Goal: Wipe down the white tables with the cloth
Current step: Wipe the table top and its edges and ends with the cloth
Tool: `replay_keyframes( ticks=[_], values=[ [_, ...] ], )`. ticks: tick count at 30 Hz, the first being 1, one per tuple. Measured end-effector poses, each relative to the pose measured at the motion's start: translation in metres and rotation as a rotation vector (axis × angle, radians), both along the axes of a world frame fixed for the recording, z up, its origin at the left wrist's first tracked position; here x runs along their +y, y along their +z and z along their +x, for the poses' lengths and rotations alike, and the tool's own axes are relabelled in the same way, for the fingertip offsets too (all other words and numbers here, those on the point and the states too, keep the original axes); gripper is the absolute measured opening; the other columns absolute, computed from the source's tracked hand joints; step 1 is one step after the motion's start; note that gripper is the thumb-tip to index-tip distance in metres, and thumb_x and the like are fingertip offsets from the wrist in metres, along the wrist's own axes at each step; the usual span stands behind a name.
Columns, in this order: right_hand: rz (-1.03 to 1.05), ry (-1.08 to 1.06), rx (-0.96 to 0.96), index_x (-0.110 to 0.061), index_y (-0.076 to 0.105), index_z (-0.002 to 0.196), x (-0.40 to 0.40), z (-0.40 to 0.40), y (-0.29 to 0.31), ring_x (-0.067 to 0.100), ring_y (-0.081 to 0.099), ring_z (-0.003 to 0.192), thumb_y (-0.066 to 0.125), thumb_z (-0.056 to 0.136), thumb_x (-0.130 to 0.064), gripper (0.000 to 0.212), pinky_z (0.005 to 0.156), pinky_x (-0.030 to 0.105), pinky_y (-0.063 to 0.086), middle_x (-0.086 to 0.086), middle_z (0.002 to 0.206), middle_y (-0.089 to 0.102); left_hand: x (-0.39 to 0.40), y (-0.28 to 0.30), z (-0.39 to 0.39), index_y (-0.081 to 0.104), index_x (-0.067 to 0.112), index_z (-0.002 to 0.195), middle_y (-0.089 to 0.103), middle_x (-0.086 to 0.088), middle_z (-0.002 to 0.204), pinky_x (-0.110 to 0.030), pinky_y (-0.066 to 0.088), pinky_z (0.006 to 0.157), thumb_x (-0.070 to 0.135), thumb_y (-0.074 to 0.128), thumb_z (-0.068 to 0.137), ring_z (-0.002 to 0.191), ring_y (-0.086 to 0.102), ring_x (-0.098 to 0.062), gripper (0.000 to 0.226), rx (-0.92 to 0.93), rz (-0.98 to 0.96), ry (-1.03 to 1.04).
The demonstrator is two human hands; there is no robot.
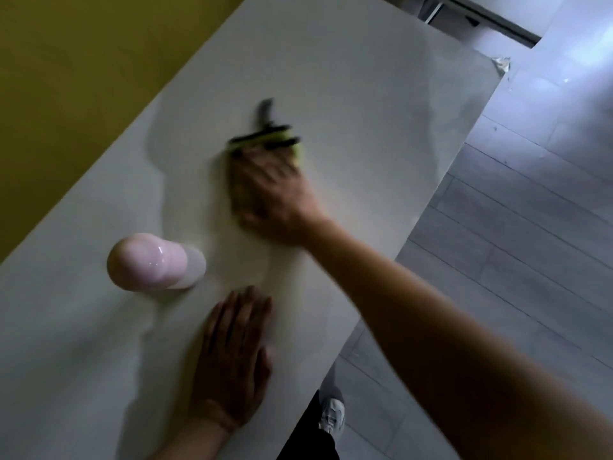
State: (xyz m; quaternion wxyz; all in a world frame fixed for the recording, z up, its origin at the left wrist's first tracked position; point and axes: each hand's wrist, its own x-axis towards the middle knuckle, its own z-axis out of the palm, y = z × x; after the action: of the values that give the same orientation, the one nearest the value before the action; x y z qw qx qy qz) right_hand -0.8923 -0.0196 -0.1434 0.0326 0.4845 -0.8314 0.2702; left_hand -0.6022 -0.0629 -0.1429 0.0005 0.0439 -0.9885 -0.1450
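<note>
A white table [365, 104] runs diagonally across the view. My right hand [268, 190] lies flat on a yellow-green cloth with dark stripes [265, 136] near the table's middle, pressing it to the surface; the cloth shows past my fingertips and is blurred by motion. My left hand [232, 356] rests palm down with straight fingers on the table near its front edge, holding nothing.
A glossy pink rounded vase-like object [149, 265] stands on the table left of my left hand. A yellow wall [83, 78] borders the table's far side. Grey plank floor [514, 260] lies to the right, with my white shoe [331, 416] below the table edge.
</note>
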Motion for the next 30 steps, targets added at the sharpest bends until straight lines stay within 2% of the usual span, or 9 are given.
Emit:
replay_keyframes(
  ticks=[2, 5, 9, 14, 18, 23, 25, 27, 30],
  values=[
    [0.083, 0.186, 0.024, -0.007, 0.051, 0.146, -0.019, 0.036, 0.001, 0.032, 0.038, 0.146, 0.062, 0.086, -0.057, 0.079, 0.125, 0.047, 0.017, 0.016, 0.153, 0.046, 0.0, 0.0, 0.0, 0.033, 0.015, 0.163, 0.026, -0.013, 0.172, -0.061, 0.027, 0.122, 0.031, 0.039, 0.097, 0.158, 0.026, -0.037, 0.068, -0.011, -0.002, 0.011],
    [0.094, 0.174, 0.048, -0.013, 0.048, 0.148, -0.001, 0.035, -0.005, 0.028, 0.032, 0.149, 0.058, 0.091, -0.058, 0.074, 0.125, 0.046, 0.016, 0.01, 0.158, 0.041, 0.001, 0.001, 0.0, 0.037, 0.014, 0.162, 0.025, -0.012, 0.172, -0.06, 0.025, 0.124, 0.032, 0.038, 0.099, 0.157, 0.028, -0.036, 0.065, 0.001, -0.01, 0.01],
    [0.076, -0.292, -0.045, -0.016, 0.049, 0.148, 0.072, -0.007, -0.007, 0.029, 0.032, 0.149, 0.057, 0.093, -0.053, 0.067, 0.123, 0.045, 0.023, 0.011, 0.157, 0.042, 0.0, 0.001, -0.001, 0.044, 0.013, 0.158, 0.031, -0.013, 0.17, -0.061, 0.029, 0.122, 0.033, 0.038, 0.098, 0.155, 0.032, -0.039, 0.063, 0.02, -0.024, -0.003],
    [0.22, -0.837, -0.158, -0.017, 0.026, 0.159, 0.156, -0.011, -0.003, 0.022, 0.008, 0.156, 0.031, 0.095, -0.058, 0.077, 0.127, 0.044, 0.0, 0.007, 0.168, 0.017, -0.001, -0.002, -0.001, 0.042, 0.014, 0.159, 0.03, -0.013, 0.17, -0.06, 0.027, 0.124, 0.033, 0.036, 0.098, 0.155, 0.032, -0.039, 0.064, 0.04, -0.037, 0.002],
    [0.149, -1.03, -0.337, -0.013, 0.012, 0.161, 0.132, 0.059, -0.001, 0.025, -0.002, 0.156, 0.036, 0.098, -0.052, 0.078, 0.126, 0.045, -0.003, 0.01, 0.169, 0.003, 0.0, -0.003, -0.001, 0.044, 0.013, 0.159, 0.032, -0.015, 0.169, -0.058, 0.025, 0.125, 0.034, 0.037, 0.097, 0.154, 0.033, -0.04, 0.065, 0.053, -0.061, 0.01],
    [-0.115, -1.058, -0.609, -0.019, -0.009, 0.161, 0.107, 0.196, 0.011, 0.02, -0.014, 0.155, 0.039, 0.104, -0.048, 0.08, 0.127, 0.046, 0.005, 0.004, 0.168, -0.016, 0.0, -0.005, -0.002, 0.045, 0.013, 0.158, 0.035, -0.017, 0.167, -0.055, 0.024, 0.126, 0.036, 0.037, 0.097, 0.153, 0.034, -0.041, 0.066, 0.083, -0.09, 0.002],
    [-0.205, -1.124, -0.807, -0.03, -0.02, 0.157, 0.099, 0.232, 0.017, 0.021, -0.004, 0.155, 0.035, 0.101, -0.054, 0.082, 0.123, 0.054, 0.02, -0.001, 0.168, -0.013, 0.001, -0.007, -0.001, 0.044, 0.012, 0.158, 0.035, -0.018, 0.167, -0.055, 0.023, 0.127, 0.037, 0.037, 0.097, 0.152, 0.035, -0.041, 0.066, 0.094, -0.101, 0.001],
    [-0.195, -1.193, -0.885, -0.033, -0.02, 0.157, 0.096, 0.232, 0.017, 0.03, 0.013, 0.152, 0.034, 0.101, -0.055, 0.081, 0.118, 0.058, 0.03, 0.002, 0.166, 0.002, 0.001, -0.008, 0.0, 0.044, 0.012, 0.158, 0.035, -0.018, 0.167, -0.054, 0.022, 0.127, 0.037, 0.037, 0.097, 0.152, 0.034, -0.041, 0.066, 0.1, -0.113, 0.001],
    [-0.201, -1.265, -0.896, -0.02, -0.007, 0.16, 0.102, 0.187, 0.016, 0.035, 0.022, 0.145, 0.036, 0.104, -0.049, 0.076, 0.12, 0.054, 0.026, 0.011, 0.162, 0.014, 0.001, -0.008, 0.0, 0.043, 0.012, 0.159, 0.034, -0.018, 0.167, -0.055, 0.022, 0.127, 0.037, 0.037, 0.097, 0.152, 0.035, -0.041, 0.067, 0.105, -0.117, -0.01]
  ],
)
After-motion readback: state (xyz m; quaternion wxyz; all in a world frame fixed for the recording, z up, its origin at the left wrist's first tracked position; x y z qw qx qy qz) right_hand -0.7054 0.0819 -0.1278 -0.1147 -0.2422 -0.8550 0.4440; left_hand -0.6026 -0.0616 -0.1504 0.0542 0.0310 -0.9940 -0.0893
